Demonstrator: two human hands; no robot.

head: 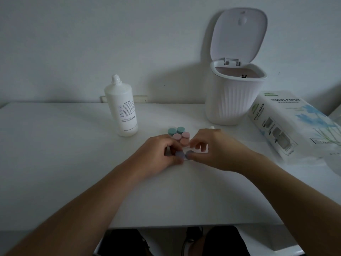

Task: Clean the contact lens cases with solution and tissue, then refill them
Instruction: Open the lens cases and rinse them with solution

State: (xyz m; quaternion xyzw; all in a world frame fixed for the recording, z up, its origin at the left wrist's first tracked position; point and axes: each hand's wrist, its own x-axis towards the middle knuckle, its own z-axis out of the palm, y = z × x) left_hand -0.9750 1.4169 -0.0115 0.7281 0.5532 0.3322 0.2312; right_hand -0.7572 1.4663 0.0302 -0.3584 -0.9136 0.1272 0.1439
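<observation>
2 hands: both work 1 purple-capped case.
Solution bottle [120, 106]: upright at left, within reach for refilling.
Left hand [158, 154]: fingers curled on purple-capped case [180, 154], steadying it.
Right hand [212, 150]: pinches the other cap [189, 153], probably unscrewing.
Other cases [180, 135]: capped, waiting just behind.
Bin [234, 100]: lid up for used tissue.
Tissue pack [287, 124]: lies at right.
</observation>
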